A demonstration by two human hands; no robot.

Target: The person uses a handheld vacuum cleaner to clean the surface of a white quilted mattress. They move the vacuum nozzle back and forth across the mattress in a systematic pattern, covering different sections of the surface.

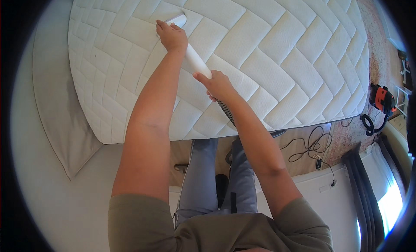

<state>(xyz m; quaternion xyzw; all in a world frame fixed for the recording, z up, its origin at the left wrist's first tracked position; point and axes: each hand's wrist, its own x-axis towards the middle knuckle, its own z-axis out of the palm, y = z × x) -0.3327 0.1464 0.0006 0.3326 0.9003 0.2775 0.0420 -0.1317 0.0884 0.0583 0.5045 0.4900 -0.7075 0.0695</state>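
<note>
A white vacuum cleaner wand (197,61) slants across the quilted white mattress (277,61), its flat head (178,21) against the fabric at the far left of centre. My left hand (173,37) is closed around the wand just behind the head. Lower down, my right hand (219,86) grips its rear end. From under that hand a ribbed dark hose (226,111) runs back toward me and goes out of sight behind my right forearm. Both arms are stretched out over the mattress.
A grey headboard (65,100) borders the mattress on the left. At the right, an orange and black canister vacuum (382,99) with a black hose (368,124) stands on a patterned rug. A loose black cable (310,143) lies on the floor near dark curtains (366,191).
</note>
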